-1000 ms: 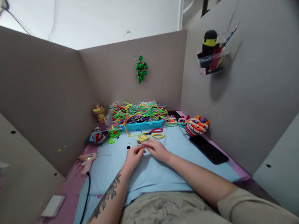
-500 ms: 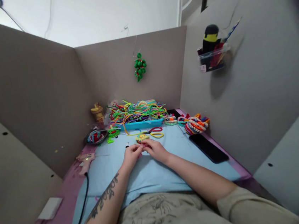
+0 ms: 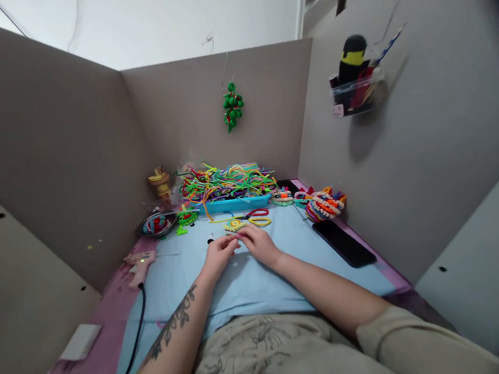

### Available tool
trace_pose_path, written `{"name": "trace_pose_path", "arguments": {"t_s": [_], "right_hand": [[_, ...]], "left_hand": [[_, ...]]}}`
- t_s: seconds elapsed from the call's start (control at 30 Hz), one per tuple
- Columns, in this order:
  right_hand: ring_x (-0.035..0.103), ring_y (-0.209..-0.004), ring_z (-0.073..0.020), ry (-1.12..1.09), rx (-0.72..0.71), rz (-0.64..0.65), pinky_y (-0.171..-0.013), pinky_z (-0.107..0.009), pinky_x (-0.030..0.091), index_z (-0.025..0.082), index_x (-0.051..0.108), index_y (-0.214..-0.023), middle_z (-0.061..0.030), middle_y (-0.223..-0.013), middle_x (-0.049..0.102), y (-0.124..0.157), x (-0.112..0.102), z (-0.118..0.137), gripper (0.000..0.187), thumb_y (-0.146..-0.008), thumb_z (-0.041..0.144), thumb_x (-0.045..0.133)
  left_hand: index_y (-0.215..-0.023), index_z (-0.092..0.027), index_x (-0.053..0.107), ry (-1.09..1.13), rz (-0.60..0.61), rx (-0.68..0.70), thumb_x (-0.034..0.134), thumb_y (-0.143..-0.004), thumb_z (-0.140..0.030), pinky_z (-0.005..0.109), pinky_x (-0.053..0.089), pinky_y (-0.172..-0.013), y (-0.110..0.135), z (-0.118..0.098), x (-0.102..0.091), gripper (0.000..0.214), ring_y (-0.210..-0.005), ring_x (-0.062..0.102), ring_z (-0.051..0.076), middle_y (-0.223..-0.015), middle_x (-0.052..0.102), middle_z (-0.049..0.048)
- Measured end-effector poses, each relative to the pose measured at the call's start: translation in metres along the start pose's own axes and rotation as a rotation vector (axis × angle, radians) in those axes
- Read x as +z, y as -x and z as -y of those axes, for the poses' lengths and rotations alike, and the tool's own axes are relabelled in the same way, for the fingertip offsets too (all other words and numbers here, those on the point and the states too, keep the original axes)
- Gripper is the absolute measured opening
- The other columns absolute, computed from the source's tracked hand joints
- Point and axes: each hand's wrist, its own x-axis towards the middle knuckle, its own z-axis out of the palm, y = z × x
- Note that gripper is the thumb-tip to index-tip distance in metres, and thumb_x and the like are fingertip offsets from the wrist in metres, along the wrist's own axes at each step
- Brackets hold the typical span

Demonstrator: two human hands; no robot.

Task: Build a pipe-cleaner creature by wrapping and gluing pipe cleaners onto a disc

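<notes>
My left hand (image 3: pixel 219 254) and my right hand (image 3: pixel 258 244) meet fingertip to fingertip above the blue cloth (image 3: pixel 184 286). Both are closed in a pinch. A small pinkish spot shows between the fingertips, too small to name. Just beyond them lies a small yellow coiled piece (image 3: pixel 234 225), partly covered by my right hand. Scissors (image 3: pixel 258 217) with one red and one yellow handle rest behind it.
Behind stands a blue tray (image 3: pixel 237 204) heaped with colourful pipe cleaners (image 3: pixel 231 182). A pink glue gun (image 3: pixel 140 269) with a black cord lies left. At right are a black phone (image 3: pixel 343 244) and a bundle of striped fuzzy pieces (image 3: pixel 325 204). Grey partitions (image 3: pixel 214 104) enclose the desk.
My hands remain together, fingertips slightly shifted. The pink bits that showed below the fingers are less visible now. The whole view has moved a little.
</notes>
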Motion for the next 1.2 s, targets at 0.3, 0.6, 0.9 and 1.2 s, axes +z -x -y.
{"name": "trace_pose_path", "arguments": {"t_s": [0.3, 0.6, 0.9, 1.2], "right_hand": [[0.054, -0.075, -0.0162, 0.205, 0.056, -0.101, -0.070, -0.026, 0.043, 0.021, 0.065, -0.087, -0.0042, -0.082, 0.055, 0.004, 0.007, 0.000, 0.015, -0.085, 0.019, 0.051], [0.050, -0.071, -0.0145, 0.303, -0.067, -0.145, -0.066, -0.025, 0.042, 0.021, 0.066, -0.077, -0.0035, -0.078, 0.052, 0.009, 0.012, 0.001, 0.018, -0.085, 0.019, 0.051], [0.053, -0.097, -0.0216, 0.100, -0.070, -0.046, -0.085, -0.038, 0.044, 0.021, 0.058, -0.105, -0.0089, -0.102, 0.056, 0.006, 0.006, 0.000, 0.025, -0.080, 0.021, 0.056], [0.057, -0.086, -0.0176, 0.001, -0.057, 0.029, -0.078, -0.032, 0.047, 0.020, 0.062, -0.099, -0.0066, -0.089, 0.063, 0.004, -0.004, 0.001, 0.018, -0.089, 0.026, 0.048]], "left_hand": [[-0.082, -0.014, 0.070, 0.283, -0.040, -0.096, 0.067, -0.067, -0.047, 0.025, 0.045, -0.060, -0.001, 0.003, 0.002, 0.037, -0.062, 0.055, 0.012, -0.074, 0.067, 0.0049], [-0.067, -0.012, 0.064, 0.465, -0.060, -0.159, 0.072, -0.061, -0.045, 0.026, 0.046, -0.062, -0.001, 0.002, 0.006, 0.035, -0.052, 0.049, 0.008, -0.056, 0.056, -0.0015], [-0.071, -0.013, 0.063, 0.238, -0.213, -0.073, 0.066, -0.066, -0.045, 0.021, 0.036, -0.050, -0.005, 0.005, 0.001, 0.033, -0.053, 0.051, 0.010, -0.058, 0.058, -0.0008], [-0.082, -0.015, 0.064, 0.089, -0.147, 0.104, 0.062, -0.072, -0.038, 0.024, 0.044, -0.063, -0.001, 0.002, 0.001, 0.025, -0.066, 0.057, 0.013, -0.072, 0.064, 0.0020]]}}
